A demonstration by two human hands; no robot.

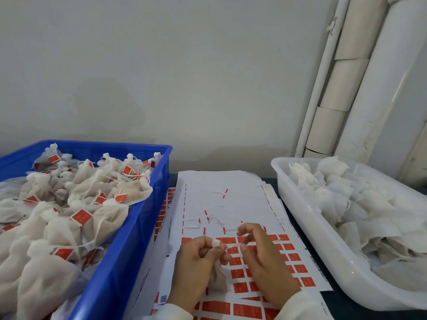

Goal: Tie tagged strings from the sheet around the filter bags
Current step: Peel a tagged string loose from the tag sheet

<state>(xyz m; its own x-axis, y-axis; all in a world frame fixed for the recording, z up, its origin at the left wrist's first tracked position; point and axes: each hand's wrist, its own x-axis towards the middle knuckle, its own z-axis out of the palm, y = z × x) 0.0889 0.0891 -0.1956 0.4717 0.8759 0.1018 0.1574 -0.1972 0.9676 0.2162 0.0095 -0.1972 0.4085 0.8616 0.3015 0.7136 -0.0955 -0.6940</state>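
Here, filter bag (pixel 217 276) held by gathered neck in left hand (pixel 196 262) over sheet (pixel 231 197); string (pixel 241 252) pinched by right hand (pixel 261 250) fingers. Bag judged light, soft, easily torn; best gripped at neck.

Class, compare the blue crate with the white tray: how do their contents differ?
The blue crate holds filter bags gathered shut and tied, with red tags; the white tray holds bags lying flat, untied, with no tags. The crate sits left of the tag sheet, the tray right. Both hold white filter bags.
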